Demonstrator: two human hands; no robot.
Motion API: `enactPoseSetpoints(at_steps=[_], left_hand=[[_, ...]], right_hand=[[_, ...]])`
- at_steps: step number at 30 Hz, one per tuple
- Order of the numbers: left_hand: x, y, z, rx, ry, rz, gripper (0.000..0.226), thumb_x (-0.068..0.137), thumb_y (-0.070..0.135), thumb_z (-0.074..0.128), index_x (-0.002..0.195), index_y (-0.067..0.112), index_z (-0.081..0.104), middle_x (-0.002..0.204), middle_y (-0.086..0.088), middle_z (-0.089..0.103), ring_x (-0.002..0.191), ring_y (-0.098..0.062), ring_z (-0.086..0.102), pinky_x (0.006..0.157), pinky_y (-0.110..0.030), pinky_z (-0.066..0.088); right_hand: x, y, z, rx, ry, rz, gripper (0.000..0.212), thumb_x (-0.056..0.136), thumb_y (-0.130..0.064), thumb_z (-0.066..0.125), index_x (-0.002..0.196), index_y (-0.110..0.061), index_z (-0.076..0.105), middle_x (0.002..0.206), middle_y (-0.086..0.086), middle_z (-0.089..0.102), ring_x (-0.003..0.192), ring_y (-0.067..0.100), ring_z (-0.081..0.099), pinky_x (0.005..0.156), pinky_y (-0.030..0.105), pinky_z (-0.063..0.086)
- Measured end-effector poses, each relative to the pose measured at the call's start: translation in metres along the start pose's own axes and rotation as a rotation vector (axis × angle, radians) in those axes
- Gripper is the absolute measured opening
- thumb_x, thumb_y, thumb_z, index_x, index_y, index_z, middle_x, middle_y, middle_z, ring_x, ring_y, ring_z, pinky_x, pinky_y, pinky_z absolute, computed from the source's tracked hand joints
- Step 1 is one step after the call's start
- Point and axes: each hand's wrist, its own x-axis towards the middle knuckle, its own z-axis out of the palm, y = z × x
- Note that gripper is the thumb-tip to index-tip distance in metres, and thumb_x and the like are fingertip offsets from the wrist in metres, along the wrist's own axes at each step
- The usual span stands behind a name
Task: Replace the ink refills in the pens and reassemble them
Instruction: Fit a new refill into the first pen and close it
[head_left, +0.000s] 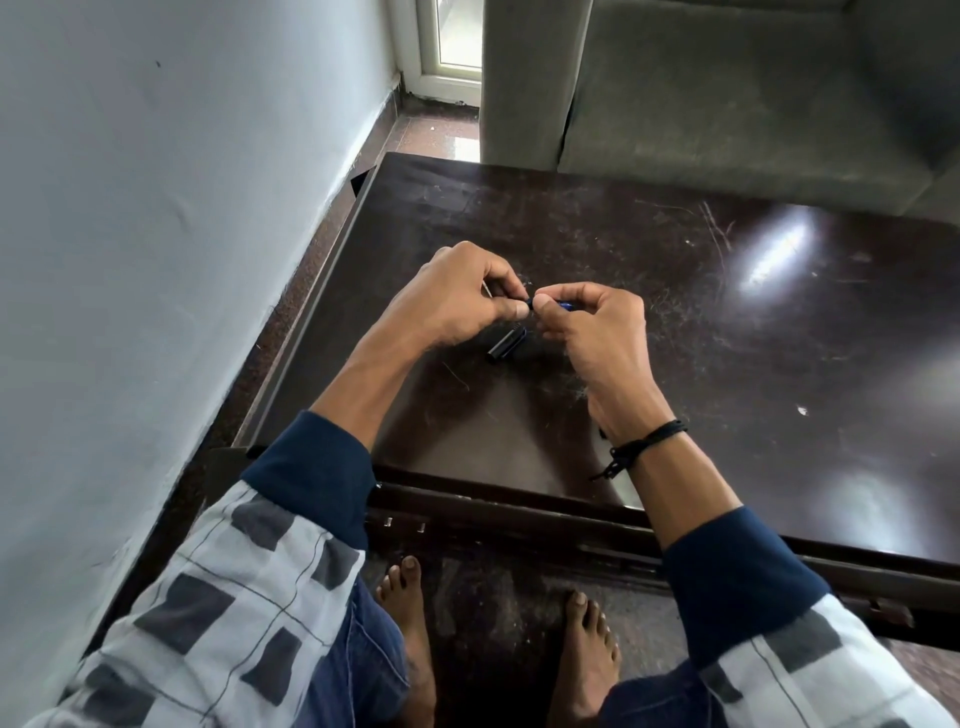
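Observation:
Over the dark table (649, 322), my left hand (457, 301) pinches one end of a thin pen part, whose pale tip sticks out behind the fingers near the knuckles. My right hand (587, 327) pinches the other end, a blue pen piece (565, 305) showing between thumb and forefinger. The two hands meet at a small black joint (529, 301). Just below them a black pen cap or barrel (506, 344) lies on the table, tilted up to the right. Most of the held pen is hidden by my fingers.
A white wall (156, 260) runs close along the table's left edge. A grey sofa (727, 93) stands behind the table's far edge. My bare feet (410, 623) are on the floor under the near edge. A black cord bracelet is on my right wrist.

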Motion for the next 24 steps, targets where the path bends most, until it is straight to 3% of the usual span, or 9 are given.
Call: enactPoseSetpoints(at_steps=[4,24], left_hand=[[-0.0002,0.0006,-0.0001,-0.001,-0.003,0.008,0.009,0.082,0.033,0.083,0.089,0.033,0.079,0.08,0.013,0.073,0.073,-0.003,0.066,0.07,-0.023,0.049],[-0.0015,0.0042,0.0026,0.013,-0.004,0.007,0.011,0.08,0.032,0.084,0.09,0.032,0.078,0.084,0.012,0.073,0.077,-0.006,0.067,0.081,-0.034,0.058]], right_hand=[[0.0007,0.0017,0.001,-0.013,0.014,0.0,0.01,0.09,-0.016,0.079,0.081,-0.019,0.075,0.072,-0.001,0.073,0.064,0.008,0.064,0.069,0.029,0.059],[0.0004,0.0044,0.0028,0.018,0.026,0.028,0.017,0.093,-0.017,0.075,0.076,-0.014,0.074,0.061,-0.002,0.069,0.06,0.008,0.062,0.061,0.024,0.052]])
